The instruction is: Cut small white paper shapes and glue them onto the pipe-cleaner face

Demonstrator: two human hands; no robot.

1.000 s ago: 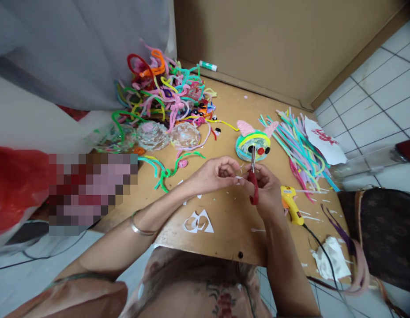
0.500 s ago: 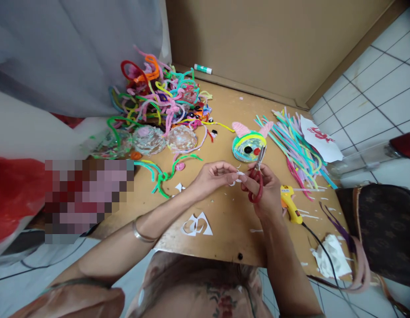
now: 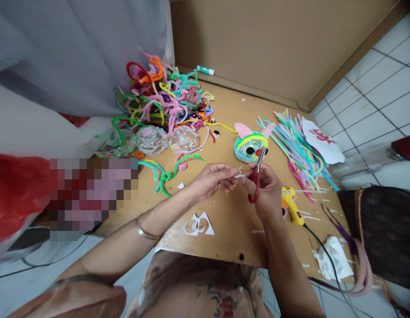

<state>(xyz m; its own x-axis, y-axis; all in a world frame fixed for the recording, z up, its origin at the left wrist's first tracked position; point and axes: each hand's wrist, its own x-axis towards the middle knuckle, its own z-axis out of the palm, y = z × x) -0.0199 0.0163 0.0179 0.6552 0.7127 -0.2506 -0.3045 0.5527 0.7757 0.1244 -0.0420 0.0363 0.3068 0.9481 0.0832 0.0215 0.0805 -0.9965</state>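
My left hand (image 3: pixel 220 179) pinches a small white paper piece (image 3: pixel 239 176) between thumb and fingertips. Red-handled scissors (image 3: pixel 254 183) are in my right hand (image 3: pixel 267 187), blades pointing up and away from me; its thumb is close to the paper, and I cannot tell if it touches. Just beyond the scissors sits a round animal-like craft (image 3: pixel 247 148) with pink ears, a green and yellow band, black eyes and a red nose. White paper offcuts (image 3: pixel 198 224) with cut-out curves lie on the table nearer me.
A heap of coloured pipe cleaners (image 3: pixel 158 92) covers the back left, beside clear round shells (image 3: pixel 184 140). More pipe cleaners (image 3: pixel 297 145) lie at right. A yellow glue gun (image 3: pixel 295 206) with a cord, crumpled tissue (image 3: pixel 333 258) and a glue stick (image 3: pixel 205 70) are on the table (image 3: pixel 224 243).
The white paper has turned between my fingers and now looks edge-on. My left fingers have shifted slightly, while the scissors stay in my right hand. The whole view has moved a little.
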